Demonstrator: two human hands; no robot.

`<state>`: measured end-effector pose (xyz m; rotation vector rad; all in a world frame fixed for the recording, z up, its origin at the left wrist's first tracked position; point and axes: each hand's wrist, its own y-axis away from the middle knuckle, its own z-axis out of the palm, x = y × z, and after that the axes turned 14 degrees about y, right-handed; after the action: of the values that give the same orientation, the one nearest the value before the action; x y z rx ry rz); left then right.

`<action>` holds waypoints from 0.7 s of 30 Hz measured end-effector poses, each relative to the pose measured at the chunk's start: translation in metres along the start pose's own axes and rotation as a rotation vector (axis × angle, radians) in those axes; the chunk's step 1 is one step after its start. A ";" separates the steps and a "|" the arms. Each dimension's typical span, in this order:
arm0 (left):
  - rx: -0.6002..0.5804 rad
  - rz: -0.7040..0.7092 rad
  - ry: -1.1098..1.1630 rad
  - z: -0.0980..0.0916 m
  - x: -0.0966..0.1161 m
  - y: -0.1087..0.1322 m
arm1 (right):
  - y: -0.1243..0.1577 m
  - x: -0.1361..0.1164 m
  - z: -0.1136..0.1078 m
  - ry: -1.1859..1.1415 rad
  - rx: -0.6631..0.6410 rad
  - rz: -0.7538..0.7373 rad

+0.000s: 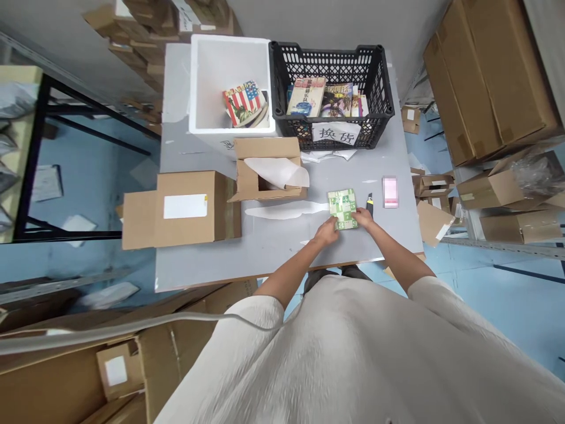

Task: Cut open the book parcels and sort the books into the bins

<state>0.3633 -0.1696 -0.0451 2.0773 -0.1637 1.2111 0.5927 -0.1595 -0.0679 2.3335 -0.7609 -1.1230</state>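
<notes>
A small square green-and-cream patterned item [342, 207], like a book or flat packet, lies at the front of the grey table. My left hand [327, 231] grips its lower left corner, fingers closed on the edge. At its right edge, my right hand [363, 217] holds it with thumb and fingers. A black and yellow utility knife [369, 205] lies just beyond my right hand. Further right rests a phone [390, 192] with a pink and white screen. To the left stands an open cardboard box [247, 191] with white paper sticking out.
A white foam box [205, 88] and a black plastic crate [384, 88], both with books inside, stand at the table's back. A larger carton [185, 227] with a white label sits left. Stacked cartons [489, 76] fill a rack on the right.
</notes>
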 end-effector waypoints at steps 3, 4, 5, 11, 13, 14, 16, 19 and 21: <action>0.042 0.001 0.045 -0.005 0.000 0.000 | 0.006 -0.007 -0.001 -0.031 0.019 0.094; 0.050 0.005 0.058 -0.007 0.000 -0.001 | 0.010 -0.009 -0.002 -0.053 0.020 0.099; 0.058 0.005 0.078 -0.009 0.001 -0.002 | 0.014 -0.012 -0.002 -0.077 0.016 0.095; 0.130 0.060 0.423 -0.010 0.026 -0.018 | 0.040 -0.032 -0.004 -0.062 0.071 -0.019; 0.175 0.096 0.529 -0.006 0.039 -0.027 | 0.049 -0.038 -0.006 0.030 0.141 -0.066; 0.191 0.092 0.570 -0.004 0.045 -0.030 | 0.054 -0.040 -0.007 0.075 0.168 -0.085; 0.221 0.070 0.605 -0.002 0.052 -0.035 | 0.062 -0.042 -0.007 0.133 0.184 -0.122; 0.285 0.027 0.518 -0.004 0.052 -0.036 | 0.069 -0.039 -0.002 0.108 0.128 -0.227; 0.333 -0.014 0.409 -0.009 0.046 -0.034 | 0.069 -0.034 0.004 0.052 0.063 -0.300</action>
<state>0.3971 -0.1277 -0.0234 2.0411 0.2586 1.7165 0.5519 -0.1900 -0.0103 2.5807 -0.4422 -1.1675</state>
